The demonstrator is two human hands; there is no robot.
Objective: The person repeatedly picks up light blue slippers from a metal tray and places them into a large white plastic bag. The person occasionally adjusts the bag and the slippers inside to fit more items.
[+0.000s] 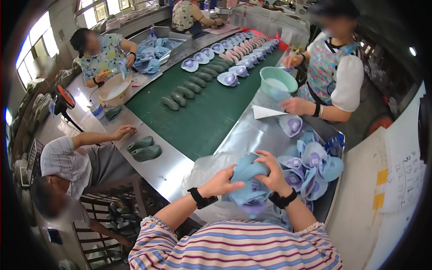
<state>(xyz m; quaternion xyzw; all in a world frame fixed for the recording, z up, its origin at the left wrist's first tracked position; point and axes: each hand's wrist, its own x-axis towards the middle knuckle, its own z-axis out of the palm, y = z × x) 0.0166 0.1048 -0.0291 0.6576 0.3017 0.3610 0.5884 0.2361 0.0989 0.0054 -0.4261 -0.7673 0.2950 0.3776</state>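
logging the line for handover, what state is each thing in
left hand: gripping blue-purple piece
right hand: gripping it too
piled pieces: heaped loosely
mint basin: whitish contents
beige basin: whitish contents
green belt: partly covered in rows
green shoe pair: upright, side by side
metal tray: heaped with blue pieces
plastic sheet: rumpled

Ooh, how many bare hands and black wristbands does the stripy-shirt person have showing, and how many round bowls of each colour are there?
Hands: 2
Black wristbands: 2
Green bowl: 1
Peach bowl: 1
Total: 6
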